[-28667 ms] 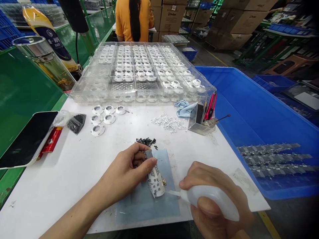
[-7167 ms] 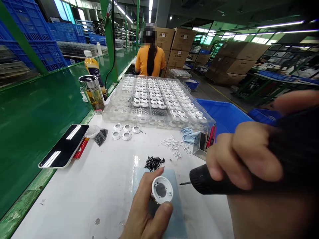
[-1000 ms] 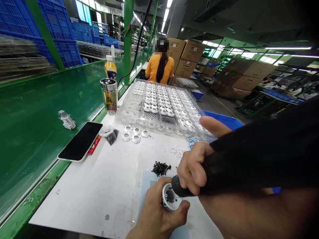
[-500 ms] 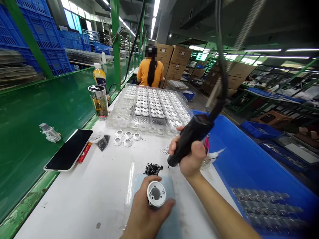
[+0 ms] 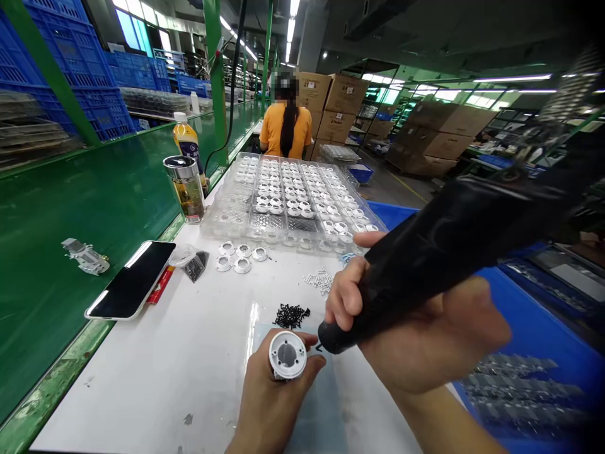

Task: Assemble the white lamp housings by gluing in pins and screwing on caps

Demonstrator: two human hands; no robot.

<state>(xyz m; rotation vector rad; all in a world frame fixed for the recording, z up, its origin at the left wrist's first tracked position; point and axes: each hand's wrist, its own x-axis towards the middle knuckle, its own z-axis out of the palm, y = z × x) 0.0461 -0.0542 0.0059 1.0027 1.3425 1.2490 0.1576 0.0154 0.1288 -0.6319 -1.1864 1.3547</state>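
left hand (image 5: pixel 268 392) gripping white part (image 5: pixel 286 355) — right hand (image 5: pixel 425 337), black screwdriver (image 5: pixel 430 246)

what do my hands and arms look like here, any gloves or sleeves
The left hand and the right hand are both bare, without gloves. No sleeve, watch or bracelet shows; parts of both are hidden, so rings can't be ruled out.

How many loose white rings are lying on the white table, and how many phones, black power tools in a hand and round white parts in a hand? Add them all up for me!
Loose white rings: 5
Phone: 1
Black power tool in the right hand: 1
Round white part in the left hand: 1
Total: 8
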